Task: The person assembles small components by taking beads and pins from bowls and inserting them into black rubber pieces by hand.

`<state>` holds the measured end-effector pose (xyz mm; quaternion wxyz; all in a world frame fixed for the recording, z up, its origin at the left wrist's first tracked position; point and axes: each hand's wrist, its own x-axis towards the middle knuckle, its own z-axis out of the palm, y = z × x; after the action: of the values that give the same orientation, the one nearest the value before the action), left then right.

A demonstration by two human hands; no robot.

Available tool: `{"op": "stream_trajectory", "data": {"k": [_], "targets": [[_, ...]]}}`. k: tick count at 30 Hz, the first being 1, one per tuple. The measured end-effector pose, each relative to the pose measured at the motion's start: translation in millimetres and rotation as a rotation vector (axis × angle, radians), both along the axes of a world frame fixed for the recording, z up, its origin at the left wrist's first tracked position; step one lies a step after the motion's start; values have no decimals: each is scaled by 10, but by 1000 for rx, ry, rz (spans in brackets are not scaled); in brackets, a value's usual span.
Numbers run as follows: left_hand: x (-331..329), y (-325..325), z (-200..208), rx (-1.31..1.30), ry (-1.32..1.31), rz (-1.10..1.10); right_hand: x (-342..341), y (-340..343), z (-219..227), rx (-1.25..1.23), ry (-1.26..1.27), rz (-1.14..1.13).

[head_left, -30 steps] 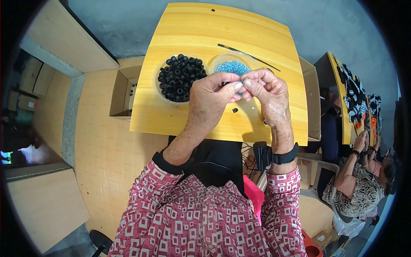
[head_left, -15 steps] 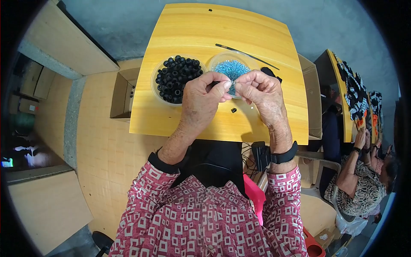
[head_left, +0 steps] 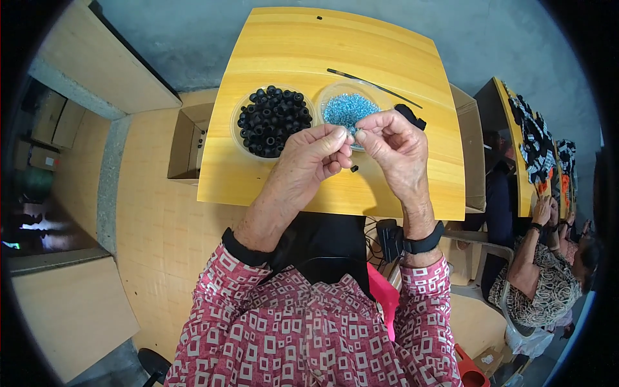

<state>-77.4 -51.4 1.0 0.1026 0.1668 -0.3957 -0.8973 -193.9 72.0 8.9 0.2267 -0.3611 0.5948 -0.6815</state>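
Note:
My left hand [head_left: 316,151] and my right hand [head_left: 398,149] meet above the near edge of a clear round tub [head_left: 320,103] of small translucent blue pieces [head_left: 348,108]. Both pinch with thumb and forefinger, tips almost touching. Whatever sits between the fingertips is too small to make out. To the left of my hands, another clear round tub [head_left: 233,132] is filled with black ring-shaped pieces [head_left: 274,119] that have holes through them. One loose black piece [head_left: 354,169] lies on the table just below my fingertips.
On the yellow wooden table [head_left: 290,45] lie a thin dark stick [head_left: 374,88], a crumpled black item [head_left: 411,117] and a small black piece [head_left: 319,18] at the far edge. Cardboard boxes [head_left: 187,145] flank the table. At right, a person [head_left: 541,277] sits by another table.
Both hands have shifted slightly down, and the left hand has turned so its thumb lies more on top. The pinches stay close together. The tubs keep their places on the table.

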Motion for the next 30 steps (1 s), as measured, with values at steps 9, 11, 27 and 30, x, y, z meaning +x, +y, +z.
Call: {"op": "stream_trajectory", "data": {"k": [9, 11, 27, 30], "targets": [[-23, 81, 42, -18, 19, 8, -157, -134, -100, 361, 1056, -295], [-3, 81, 46, -88, -20, 55, -221, -135, -136, 280, 939, -296], [60, 70, -75, -81, -73, 107, -331, -218, -196, 293, 668, -196], [113, 85, -71, -64, -77, 96, -99, -38, 18, 102, 32, -42]]}}
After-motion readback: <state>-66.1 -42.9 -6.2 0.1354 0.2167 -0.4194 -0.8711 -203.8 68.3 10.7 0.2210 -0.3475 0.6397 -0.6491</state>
